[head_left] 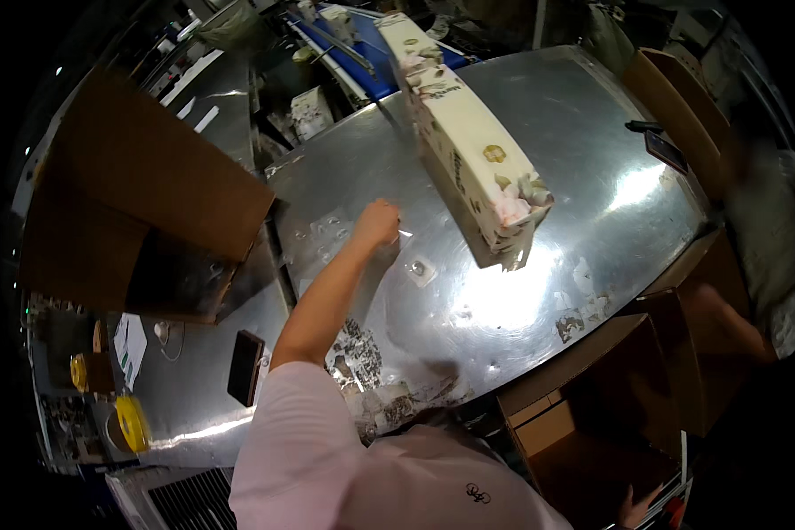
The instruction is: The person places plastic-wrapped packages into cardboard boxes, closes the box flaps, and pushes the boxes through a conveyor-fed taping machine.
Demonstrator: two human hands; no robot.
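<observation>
My left hand [378,223] is closed in a loose fist low over the metal table, its arm stretched forward. Whatever its fingers hold, if anything, is hidden. To its right stands a row of cream cartons [481,146] with flower prints, apart from the hand. My right hand [638,508], partly cut off at the lower edge, grips the near side of an open cardboard box [592,371]. Inside that box, smaller brown cardboard pieces [545,427] show at one side.
A large open cardboard box [141,194] lies tilted at the left. Near it are a dark phone [246,367] and yellow tape rolls [132,424]. Another phone [665,151] lies at the table's far right. Another person's arm [724,320] reaches in over boxes. Behind runs a blue conveyor [362,66].
</observation>
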